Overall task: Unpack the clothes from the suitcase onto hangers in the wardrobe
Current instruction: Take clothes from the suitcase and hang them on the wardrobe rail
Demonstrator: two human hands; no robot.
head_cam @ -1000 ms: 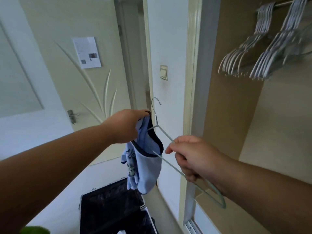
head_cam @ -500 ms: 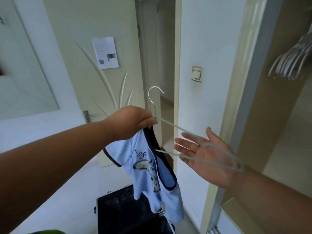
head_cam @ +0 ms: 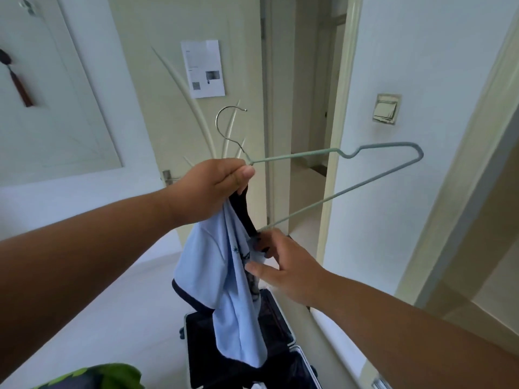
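Hallway door (head_cam: 157,88) behind, left hand (head_cam: 222,183) fingers clamp the green wire hanger (head_cam: 295,156) at its neck and the pale-blue T-shirt (head_cam: 213,265) dangling below, steadying both so right hand (head_cam: 283,265) fingers, pinching the dark collar (head_cam: 244,211), can thread it on.

Bare forearms (head_cam: 98,248); left grip (head_cam: 213,189), right grip (head_cam: 289,268) bare.

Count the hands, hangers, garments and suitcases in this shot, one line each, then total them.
Hands: 2, the left hand and the right hand
Hangers: 1, the green wire hanger
Garments: 1, the light blue shirt
Suitcases: 1, the black suitcase
Total: 5
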